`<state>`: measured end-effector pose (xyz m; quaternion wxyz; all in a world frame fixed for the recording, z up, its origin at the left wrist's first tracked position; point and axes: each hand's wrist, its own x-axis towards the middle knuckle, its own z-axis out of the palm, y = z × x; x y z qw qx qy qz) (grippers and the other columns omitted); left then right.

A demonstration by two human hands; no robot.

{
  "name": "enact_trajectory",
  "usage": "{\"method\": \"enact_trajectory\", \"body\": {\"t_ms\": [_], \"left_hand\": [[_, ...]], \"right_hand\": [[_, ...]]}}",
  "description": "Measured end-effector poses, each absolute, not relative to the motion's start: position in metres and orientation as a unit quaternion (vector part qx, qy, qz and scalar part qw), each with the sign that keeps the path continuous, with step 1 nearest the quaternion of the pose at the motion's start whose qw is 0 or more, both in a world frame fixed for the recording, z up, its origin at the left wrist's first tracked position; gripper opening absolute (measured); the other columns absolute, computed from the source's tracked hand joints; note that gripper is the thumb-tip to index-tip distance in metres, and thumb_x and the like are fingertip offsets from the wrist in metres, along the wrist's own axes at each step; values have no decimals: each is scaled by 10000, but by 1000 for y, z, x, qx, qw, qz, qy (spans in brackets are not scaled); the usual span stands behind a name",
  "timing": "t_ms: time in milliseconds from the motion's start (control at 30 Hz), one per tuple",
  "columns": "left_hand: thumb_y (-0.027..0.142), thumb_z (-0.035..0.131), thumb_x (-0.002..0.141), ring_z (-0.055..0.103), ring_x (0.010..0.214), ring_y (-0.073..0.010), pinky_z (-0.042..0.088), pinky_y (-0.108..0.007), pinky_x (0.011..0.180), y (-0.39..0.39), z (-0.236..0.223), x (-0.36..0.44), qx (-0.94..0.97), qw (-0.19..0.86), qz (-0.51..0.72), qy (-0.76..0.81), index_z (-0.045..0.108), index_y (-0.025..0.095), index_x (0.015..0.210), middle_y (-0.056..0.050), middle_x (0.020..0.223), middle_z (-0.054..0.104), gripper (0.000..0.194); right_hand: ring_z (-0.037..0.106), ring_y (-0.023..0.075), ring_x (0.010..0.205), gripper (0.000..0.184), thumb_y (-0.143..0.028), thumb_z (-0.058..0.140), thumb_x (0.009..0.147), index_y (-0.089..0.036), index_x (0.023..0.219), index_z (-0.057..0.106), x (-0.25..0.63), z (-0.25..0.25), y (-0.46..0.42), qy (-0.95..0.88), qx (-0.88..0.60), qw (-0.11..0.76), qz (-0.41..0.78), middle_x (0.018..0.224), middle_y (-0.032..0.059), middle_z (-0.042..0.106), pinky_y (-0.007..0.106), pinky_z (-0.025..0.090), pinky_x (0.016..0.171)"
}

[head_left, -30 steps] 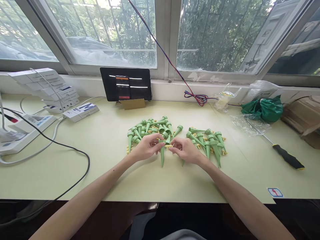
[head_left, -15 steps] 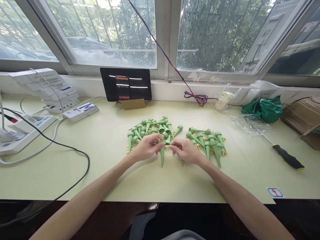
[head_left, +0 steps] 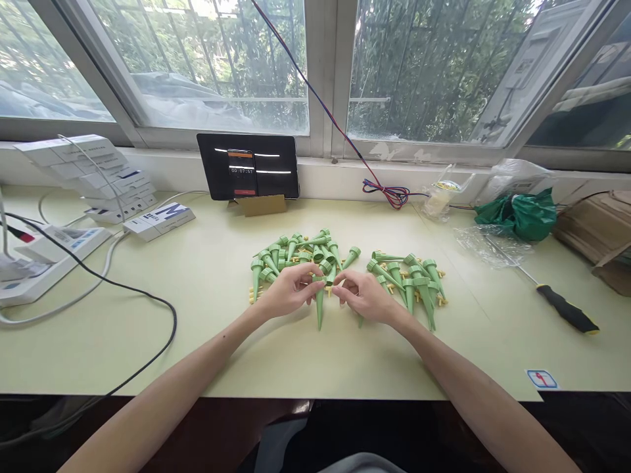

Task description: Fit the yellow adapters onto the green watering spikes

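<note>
My left hand (head_left: 294,289) pinches a green plastic watering spike (head_left: 320,311) near its wide top, with the tip pointing down. Close to its right is my right hand (head_left: 363,295), thumb and forefinger drawn together; whatever may lie between them is too small to make out. Behind the hands spreads a pile of green spikes (head_left: 273,251) with small yellow pieces (head_left: 255,293) among them. A second pile of spikes (head_left: 413,284) lies beyond my right wrist. Part of another spike shows beneath my right hand.
A tablet (head_left: 249,167) leans on a cardboard stand (head_left: 265,205) at the back. White boxes (head_left: 160,221) and a power strip (head_left: 54,263) with cables occupy the left. To the right lie a screwdriver (head_left: 566,309), a green bag (head_left: 517,213) and a bundled wire (head_left: 387,192).
My right hand's fingers have shifted slightly and loosened a little beside the spike. The left hand and its spike stay in place.
</note>
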<state>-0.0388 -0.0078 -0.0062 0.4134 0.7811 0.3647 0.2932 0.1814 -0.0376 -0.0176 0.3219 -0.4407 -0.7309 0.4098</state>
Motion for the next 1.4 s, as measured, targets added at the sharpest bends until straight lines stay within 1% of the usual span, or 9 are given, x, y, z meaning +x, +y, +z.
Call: {"method": "enact_trajectory", "body": {"t_ms": [167, 333, 533, 633, 733, 867, 1100, 1233, 1400], "left_hand": [[396, 600, 919, 619, 562, -122, 531, -249, 571, -7, -8, -39, 782, 413, 294, 363, 589, 177, 967, 5, 707, 591, 224], [393, 598, 923, 620, 560, -124, 534, -248, 564, -7, -9, -40, 781, 414, 299, 360, 586, 178, 970, 6, 703, 588, 221], [393, 602, 921, 614, 562, -120, 529, -247, 568, -7, -8, -39, 781, 417, 297, 359, 592, 178, 958, 9, 697, 581, 219], [396, 605, 919, 609, 554, -117, 521, -245, 561, -7, -8, -39, 780, 418, 298, 359, 589, 177, 951, 12, 691, 573, 222], [398, 605, 919, 610, 554, -120, 523, -248, 560, -6, -9, -39, 779, 418, 300, 358, 586, 177, 961, 11, 697, 574, 226], [402, 604, 919, 612, 556, -123, 527, -251, 557, -6, -10, -40, 782, 415, 300, 356, 583, 179, 974, 8, 704, 581, 230], [402, 601, 922, 614, 558, -122, 529, -248, 562, -5, -12, -40, 786, 406, 298, 358, 591, 185, 979, 16, 686, 573, 224], [399, 603, 921, 615, 556, -123, 532, -248, 558, -7, -12, -39, 785, 409, 299, 356, 588, 179, 966, 14, 688, 575, 226], [393, 604, 919, 623, 561, -128, 538, -252, 556, -8, -12, -38, 783, 417, 299, 352, 587, 174, 967, 7, 703, 582, 225]], "right_hand": [[573, 120, 538, 144, -323, 613, 902, -188, 895, 564, 182, -21, -37, -732, -429, 329, 414, 712, 9, 668, 225, 437, 523], [512, 94, 441, 263, -361, 512, 960, -180, 777, 563, 182, -18, -38, -735, -430, 315, 419, 668, 1, 633, 234, 421, 486], [531, 100, 463, 131, -287, 618, 882, -187, 954, 575, 181, -16, -40, -709, -427, 341, 446, 665, -26, 619, 226, 441, 486], [527, 95, 470, 95, -250, 607, 875, -194, 930, 554, 180, -16, -40, -703, -414, 356, 455, 661, -36, 600, 221, 444, 489], [523, 89, 461, 103, -278, 579, 902, -186, 862, 554, 179, -14, -41, -699, -417, 355, 459, 691, -17, 615, 221, 438, 472], [502, 88, 419, 223, -305, 530, 944, -176, 767, 573, 180, -10, -42, -711, -433, 332, 444, 575, -28, 572, 228, 429, 475], [551, 105, 475, 113, -253, 634, 861, -189, 932, 574, 181, -14, -41, -699, -416, 357, 459, 658, -30, 613, 231, 455, 489], [540, 101, 469, 97, -249, 618, 864, -195, 871, 538, 180, -17, -40, -694, -406, 361, 473, 640, -37, 588, 226, 452, 477], [538, 101, 442, 199, -350, 587, 906, -185, 803, 547, 179, -17, -40, -695, -415, 353, 469, 659, -9, 613, 224, 432, 428]]}}
